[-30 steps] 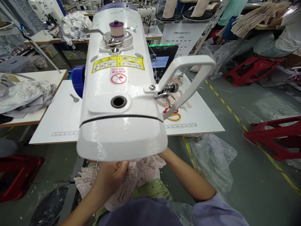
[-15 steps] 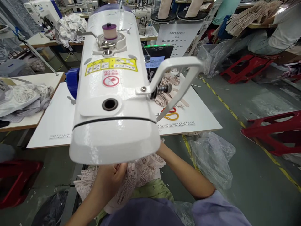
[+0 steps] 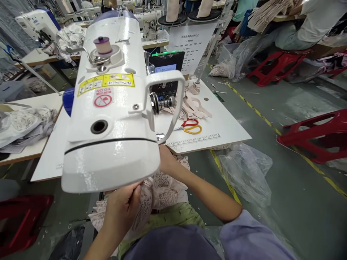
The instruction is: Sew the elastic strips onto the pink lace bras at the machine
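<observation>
The white head of a sewing machine [image 3: 114,159] fills the middle of the view and hides the needle area. Below its front edge, my left hand [image 3: 123,204] is closed on pale pink lace fabric [image 3: 165,193], thumb against curled fingers; some fingertips are out of sight. The lace lies bunched over my lap. My right hand [image 3: 167,160] reaches in behind the machine head's right side, close to the lace, and its fingers are hidden.
On the white tabletop [image 3: 227,128] lie scissors [image 3: 192,129] with red and yellow handles and beige strips [image 3: 196,106]. A control panel [image 3: 168,68] stands behind. Lace pieces [image 3: 24,121] cover the left table. Red stools [image 3: 317,139] and a plastic bag [image 3: 246,173] are on the right.
My view has turned slightly right, so the machine head sits farther left and more of the control panel and my right hand shows. My left hand keeps its grip on the lace.
</observation>
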`<state>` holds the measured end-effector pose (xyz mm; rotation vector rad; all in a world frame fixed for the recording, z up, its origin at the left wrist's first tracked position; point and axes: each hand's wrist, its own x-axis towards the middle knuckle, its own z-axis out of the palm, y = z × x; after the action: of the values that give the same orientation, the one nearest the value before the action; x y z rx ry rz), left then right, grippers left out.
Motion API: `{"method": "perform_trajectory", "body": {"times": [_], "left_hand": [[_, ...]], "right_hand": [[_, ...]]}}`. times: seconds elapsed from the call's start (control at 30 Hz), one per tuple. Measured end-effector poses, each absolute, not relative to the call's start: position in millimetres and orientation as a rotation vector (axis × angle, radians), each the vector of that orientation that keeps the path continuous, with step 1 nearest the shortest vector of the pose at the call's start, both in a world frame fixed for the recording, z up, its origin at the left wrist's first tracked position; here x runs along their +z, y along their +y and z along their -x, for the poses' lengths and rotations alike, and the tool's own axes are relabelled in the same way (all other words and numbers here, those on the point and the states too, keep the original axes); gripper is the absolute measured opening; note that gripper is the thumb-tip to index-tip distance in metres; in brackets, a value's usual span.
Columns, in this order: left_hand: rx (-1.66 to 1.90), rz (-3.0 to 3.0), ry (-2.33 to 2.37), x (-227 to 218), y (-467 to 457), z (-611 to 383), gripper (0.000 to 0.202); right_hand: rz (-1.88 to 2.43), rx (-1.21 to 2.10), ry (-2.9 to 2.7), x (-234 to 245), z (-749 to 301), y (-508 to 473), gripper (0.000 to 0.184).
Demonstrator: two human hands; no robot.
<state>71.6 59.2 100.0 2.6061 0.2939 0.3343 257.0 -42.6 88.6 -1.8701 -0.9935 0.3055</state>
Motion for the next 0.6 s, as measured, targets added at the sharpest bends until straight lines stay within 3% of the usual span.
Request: {"method": "perform_trajectory", "body": {"times": [0.6], "left_hand": [[0.349,-2.53,0.3,96.2,55.6,-72.5,0.029]], "right_hand": [[1.875,0.27,-1.016,80.7,-262.0,-45.9,0.009]]}}
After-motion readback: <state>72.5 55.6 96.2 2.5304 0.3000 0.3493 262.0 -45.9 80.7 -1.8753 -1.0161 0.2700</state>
